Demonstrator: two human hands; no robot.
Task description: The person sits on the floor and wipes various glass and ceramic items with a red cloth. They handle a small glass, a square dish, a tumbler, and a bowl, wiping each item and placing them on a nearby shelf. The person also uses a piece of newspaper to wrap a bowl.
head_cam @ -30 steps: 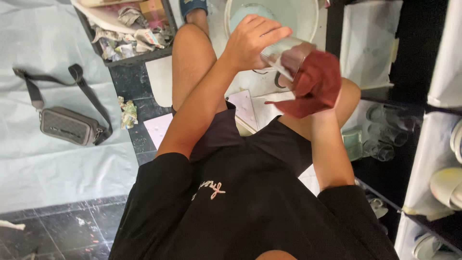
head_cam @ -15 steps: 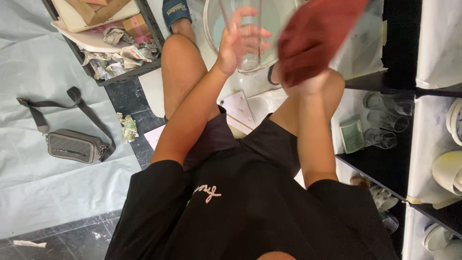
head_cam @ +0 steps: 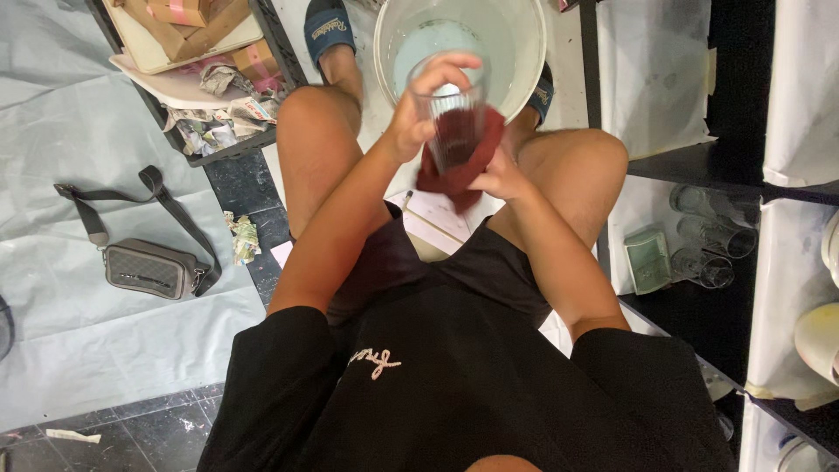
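Left hand (head_cam: 418, 114) clamped around clear glass (head_cam: 453, 122), tilted above white bucket (head_cam: 524, 52) between the knees, likely catching drips; right hand (head_cam: 495, 175) closed on dark red cloth (head_cam: 459, 166), pressed under the glass for wiping

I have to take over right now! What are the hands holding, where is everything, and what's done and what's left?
Left hand: grips a clear drinking glass by its rim and side, held up above the knees.
Right hand: presses a dark red cloth against the glass, wrapped round its lower part.
White bucket: on the floor between the feet, pale water inside.
More clear glasses lie on the dark shelf to the right.
Done: glass is out of the bucket and being wiped.
Left: I cannot tell how dry it is; finish wiping, then it probably joins the shelf glasses.
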